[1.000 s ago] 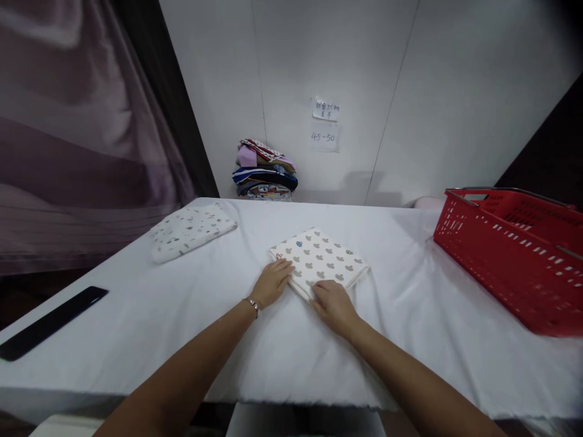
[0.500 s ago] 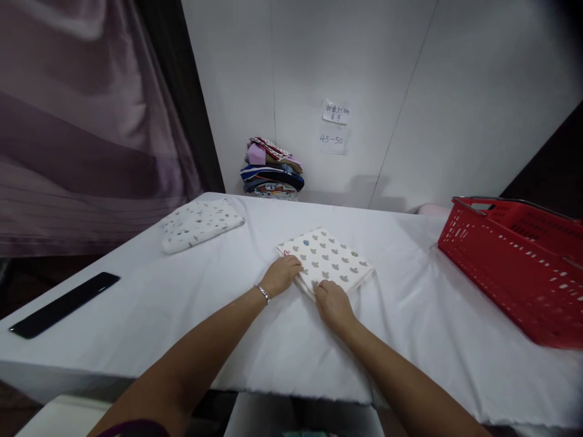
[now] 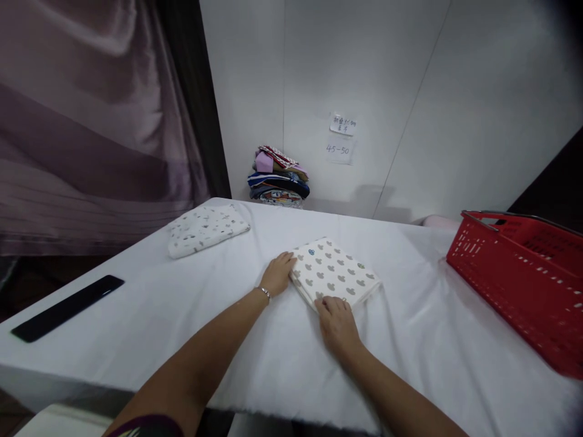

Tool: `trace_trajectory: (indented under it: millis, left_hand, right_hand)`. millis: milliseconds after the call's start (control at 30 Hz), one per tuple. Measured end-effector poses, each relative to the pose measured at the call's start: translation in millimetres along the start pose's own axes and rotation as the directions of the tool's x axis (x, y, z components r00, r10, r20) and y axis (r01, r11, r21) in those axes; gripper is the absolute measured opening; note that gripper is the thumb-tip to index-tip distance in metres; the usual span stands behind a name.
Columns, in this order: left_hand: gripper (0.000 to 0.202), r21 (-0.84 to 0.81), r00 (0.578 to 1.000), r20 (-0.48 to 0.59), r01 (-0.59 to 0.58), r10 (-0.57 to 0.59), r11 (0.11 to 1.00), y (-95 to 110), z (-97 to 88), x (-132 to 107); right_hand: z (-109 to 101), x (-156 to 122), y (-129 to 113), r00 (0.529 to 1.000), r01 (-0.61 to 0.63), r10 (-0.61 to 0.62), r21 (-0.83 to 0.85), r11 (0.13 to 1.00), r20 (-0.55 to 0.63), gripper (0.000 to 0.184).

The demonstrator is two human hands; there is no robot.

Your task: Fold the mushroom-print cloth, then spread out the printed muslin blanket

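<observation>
One left hand is resting loosely open on the left corner of the nearer cloth mid-table, while the right hand is lying half-curled on its near edge, grip unclear.

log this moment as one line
left hand: at folded cloth, left corner | right hand: same cloth, near corner | basket: table, right | second cloth: table, left

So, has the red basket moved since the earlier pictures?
No: against the white table, the red basket sits in the same spot; only the view shifted.
</observation>
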State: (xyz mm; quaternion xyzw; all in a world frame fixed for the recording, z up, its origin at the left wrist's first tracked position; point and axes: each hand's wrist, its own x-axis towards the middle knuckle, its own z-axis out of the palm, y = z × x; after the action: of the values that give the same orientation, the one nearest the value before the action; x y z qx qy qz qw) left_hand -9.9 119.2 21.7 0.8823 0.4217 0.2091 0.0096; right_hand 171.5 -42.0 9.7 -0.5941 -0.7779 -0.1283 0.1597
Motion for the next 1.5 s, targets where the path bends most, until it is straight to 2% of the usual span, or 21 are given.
trace_trajectory:
  millis: [67, 133, 233, 333, 467, 567, 667, 800, 900, 1067, 1133, 1267, 1300, 1367, 1433, 1500]
  left_hand:
    - [0.061, 0.022, 0.998, 0.051, 0.025, -0.026, 0.999, -11, 0.1, 9]
    - [0.059, 0.023, 0.995, 0.104, -0.003, 0.001, 1.0, -20, 0.4, 17]
    - [0.051, 0.026, 0.993, 0.117, -0.032, 0.029, 0.999, -28, 0.4, 18]
    - [0.044, 0.03, 0.996, 0.082, -0.048, 0.046, 0.998, -26, -2.2, 2]
    - [0.041, 0.016, 0.999, 0.023, -0.036, 0.035, 0.999, -13, -13.5, -25]
    - [0.039, -0.023, 1.0, 0.02, 0.001, 0.0, 1.0, 1, -22.7, -24]
    - [0.038, -0.047, 0.999, 0.047, -0.019, 0.021, 0.999, 14, -20.4, -10]
    - [0.045, -0.018, 0.993, 0.107, -0.047, 0.049, 0.999, 21, 1.5, -2]
    - [0.048, -0.004, 0.995, 0.095, -0.025, 0.025, 1.0, 18, 14.2, -5]
    - [0.046, -0.081, 0.989, 0.147, 0.026, -0.014, 0.996, 11, 11.5, -3]
    - [0.042, -0.129, 0.99, 0.122, 0.085, -0.069, 0.988, 8, 9.1, 0]
    - [0.038, -0.161, 0.975, -0.026, 0.213, -0.219, 0.964, 3, 5.4, -3]
    - [0.037, -0.14, 0.975, -0.062, 0.201, -0.212, 0.969, 4, 3.2, -7]
    - [0.036, -0.08, 0.992, -0.086, 0.08, -0.087, 0.994, 8, -3.2, -16]
    - [0.041, -0.041, 0.993, -0.016, -0.118, 0.118, 0.992, 15, -10.4, -25]
    - [0.049, -0.05, 0.959, 0.086, -0.268, 0.271, 0.962, 22, -15.5, -32]
  right_hand:
    - [5, -3, 1, 0.998, 0.018, -0.018, 0.006, 1.0, -0.054, 0.039]
    - [9, -5, 3, 0.997, 0.041, -0.041, -0.004, 0.999, -0.069, 0.041]
    - [11, -7, 14, 0.997, 0.079, -0.079, 0.005, 0.997, 0.002, 0.044]
    - [7, -14, 33, 0.993, 0.096, -0.099, 0.048, 0.994, 0.062, 0.048]
    - [-4, -27, 52, 0.987, 0.121, -0.132, 0.114, 0.986, 0.093, 0.049]
    - [-18, -22, 49, 0.984, 0.056, -0.083, 0.169, 0.984, 0.158, 0.047]
    - [-25, -7, 36, 0.985, -0.017, -0.01, 0.155, 0.988, 0.171, 0.049]
    - [-9, 3, 24, 0.99, 0.007, -0.017, 0.075, 0.997, 0.138, 0.059]
    - [6, -1, 24, 0.991, 0.032, -0.038, 0.052, 0.998, 0.132, 0.061]
    - [1, -12, 27, 0.986, 0.038, -0.048, 0.062, 0.997, 0.162, 0.06]
    - [-3, -17, 28, 0.986, 0.041, -0.05, 0.059, 0.997, 0.157, 0.059]
    - [-3, -22, 31, 0.987, 0.042, -0.042, 0.002, 0.999, 0.154, 0.06]
    - [-3, -21, 32, 0.985, 0.046, -0.043, -0.013, 0.999, 0.165, 0.061]
    - [-3, -18, 31, 0.981, 0.06, -0.053, -0.033, 0.998, 0.189, 0.061]
    - [-6, -13, 29, 0.977, 0.078, -0.067, -0.05, 0.996, 0.201, 0.058]
    - [-10, -9, 26, 0.976, 0.098, -0.082, -0.071, 0.993, 0.201, 0.055]
